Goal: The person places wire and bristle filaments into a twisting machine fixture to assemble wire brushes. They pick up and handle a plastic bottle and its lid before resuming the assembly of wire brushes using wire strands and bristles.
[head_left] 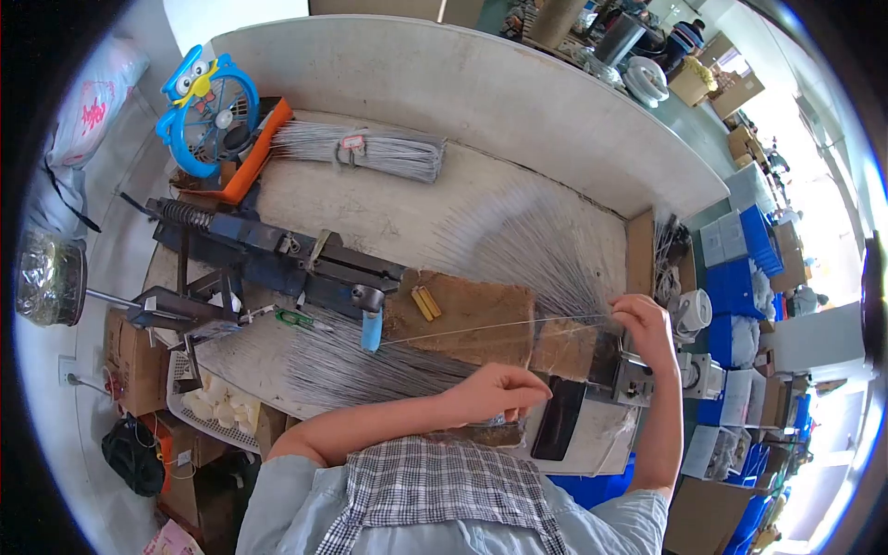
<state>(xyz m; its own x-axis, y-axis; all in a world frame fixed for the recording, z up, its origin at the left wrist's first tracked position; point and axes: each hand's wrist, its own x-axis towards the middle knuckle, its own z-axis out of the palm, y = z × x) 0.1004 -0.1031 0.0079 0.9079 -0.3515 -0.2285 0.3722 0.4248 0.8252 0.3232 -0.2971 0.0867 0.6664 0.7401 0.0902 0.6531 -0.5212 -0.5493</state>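
Note:
My right hand (pixel 645 326) is raised at the right side of the bench, fingers pinched on the end of a thin wire (pixel 490 327). That wire runs nearly straight across a worn brown board (pixel 462 310) to the light-blue tip (pixel 372 331) of a dark metal bench machine (pixel 305 259). My left hand (pixel 499 393) is low in front of me, its fingers curled together; whether something is between them is hidden. Beside it lies a spread of thin grey wires (pixel 370 370). Farther back, another fan of loose wires (pixel 546 245) covers the bench.
A tied wire bundle (pixel 388 154) lies at the back near a blue fan (pixel 211 116). Two brass-coloured pieces (pixel 425 303) rest on the board. Green-handled scissors (pixel 296 318) lie by the machine, and a black phone (pixel 559 421) near the front edge. A low wall (pixel 444 69) curves behind.

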